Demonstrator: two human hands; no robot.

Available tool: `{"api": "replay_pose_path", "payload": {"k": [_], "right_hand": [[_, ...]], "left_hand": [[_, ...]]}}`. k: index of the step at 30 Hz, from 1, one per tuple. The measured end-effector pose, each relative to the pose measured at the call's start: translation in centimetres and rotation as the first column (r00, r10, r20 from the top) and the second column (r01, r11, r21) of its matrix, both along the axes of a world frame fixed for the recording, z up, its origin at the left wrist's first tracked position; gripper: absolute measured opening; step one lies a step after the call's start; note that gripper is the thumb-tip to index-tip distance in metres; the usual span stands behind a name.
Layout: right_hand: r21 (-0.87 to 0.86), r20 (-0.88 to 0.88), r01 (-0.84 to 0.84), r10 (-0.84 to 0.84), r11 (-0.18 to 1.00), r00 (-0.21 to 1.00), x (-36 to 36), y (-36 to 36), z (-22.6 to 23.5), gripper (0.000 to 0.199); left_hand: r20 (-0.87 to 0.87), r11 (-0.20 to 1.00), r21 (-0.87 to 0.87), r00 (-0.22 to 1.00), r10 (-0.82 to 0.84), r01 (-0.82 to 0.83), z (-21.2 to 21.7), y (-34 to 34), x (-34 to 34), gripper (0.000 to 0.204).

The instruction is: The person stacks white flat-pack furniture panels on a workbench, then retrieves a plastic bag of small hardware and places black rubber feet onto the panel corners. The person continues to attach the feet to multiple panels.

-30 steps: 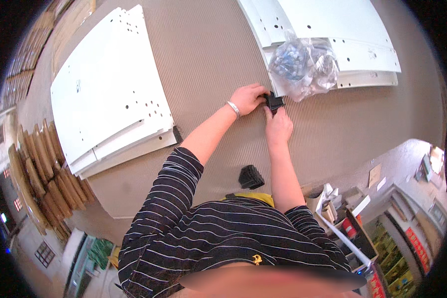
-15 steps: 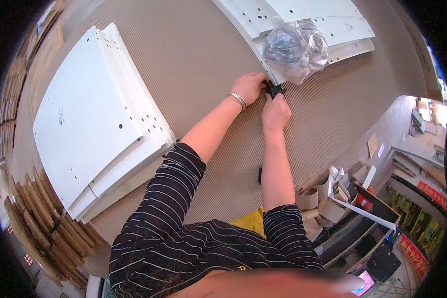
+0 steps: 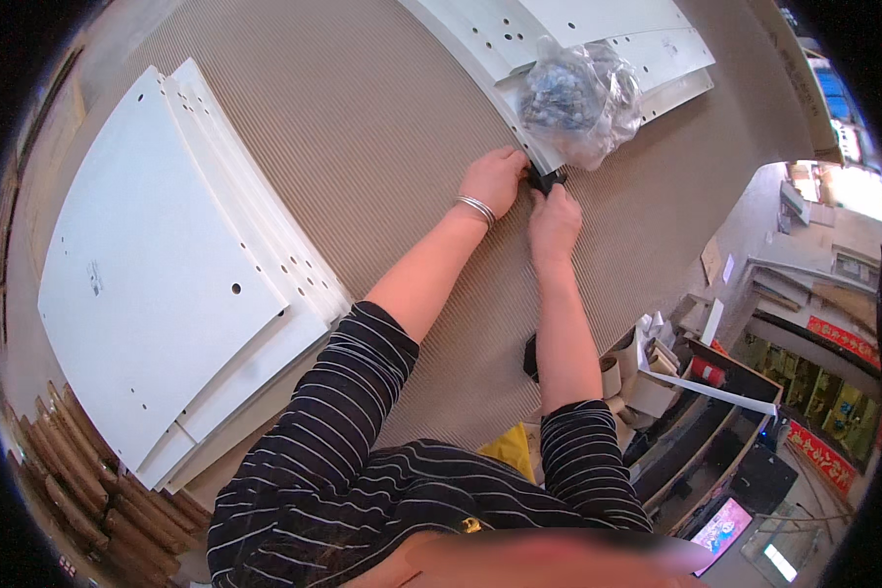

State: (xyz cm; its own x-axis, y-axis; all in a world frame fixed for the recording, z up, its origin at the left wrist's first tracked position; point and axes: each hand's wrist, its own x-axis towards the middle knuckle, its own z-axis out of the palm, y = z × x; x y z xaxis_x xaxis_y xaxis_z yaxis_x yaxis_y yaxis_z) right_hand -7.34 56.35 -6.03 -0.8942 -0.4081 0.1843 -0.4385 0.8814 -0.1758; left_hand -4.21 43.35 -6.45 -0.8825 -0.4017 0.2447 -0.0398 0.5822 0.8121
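Observation:
My left hand (image 3: 495, 181) and my right hand (image 3: 556, 225) meet at the near corner of a stack of white drilled panels (image 3: 647, 64). Between them is a small black piece (image 3: 547, 180), set against the end of the narrow panel edge. My right thumb and fingers pinch it from the near side. The left fingers close on its left side at the panel edge, partly hidden. On the panels rests a clear plastic bag (image 3: 578, 103) full of small grey parts, just beyond my hands.
Another stack of white curved panels (image 3: 167, 274) lies at left on the ribbed cardboard surface (image 3: 363, 127). Brown bundled boards (image 3: 78, 480) stand at lower left. To the right are paper rolls (image 3: 612, 377), a dark shelf unit (image 3: 691, 431) and a lit screen (image 3: 723, 526).
My view has shifted, so the left panel stack appears lower and further left. Both hands stay at the panel corner with the black piece, the right hand slightly shifted.

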Motion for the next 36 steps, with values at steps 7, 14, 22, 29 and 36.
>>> {"api": "replay_pose_path", "payload": {"k": [7,14,22,29,36], "right_hand": [[0.01,-0.005,0.021,-0.021,1.0,1.0,0.6,0.4,0.0,0.023],[-0.024,-0.068,0.049,-0.051,0.999,0.996,-0.5,-0.6,0.0,0.024],[-0.095,-0.201,0.026,-0.044,0.995,0.979,-1.3,-1.2,-0.9,0.028],[-0.167,-0.152,0.037,-0.062,0.985,0.986,-1.6,-0.7,-1.2,0.028],[-0.156,-0.077,0.004,-0.016,0.988,0.997,-2.3,-1.2,0.5,0.029]], "left_hand": [[-0.005,0.994,-0.106,1.0,-0.028,0.027,-0.6,-0.4,-0.2,0.01],[-0.059,0.994,-0.069,0.994,-0.091,0.087,-0.6,-1.1,-1.6,0.011],[-0.027,0.995,-0.08,0.998,-0.059,0.057,-0.7,-1.8,-2.4,0.013],[0.009,0.998,0.063,1.0,0.0,-0.001,0.7,-2.0,-2.4,0.019],[0.046,1.0,-0.007,0.999,-0.028,0.028,0.9,-1.7,-1.9,0.024]]}}
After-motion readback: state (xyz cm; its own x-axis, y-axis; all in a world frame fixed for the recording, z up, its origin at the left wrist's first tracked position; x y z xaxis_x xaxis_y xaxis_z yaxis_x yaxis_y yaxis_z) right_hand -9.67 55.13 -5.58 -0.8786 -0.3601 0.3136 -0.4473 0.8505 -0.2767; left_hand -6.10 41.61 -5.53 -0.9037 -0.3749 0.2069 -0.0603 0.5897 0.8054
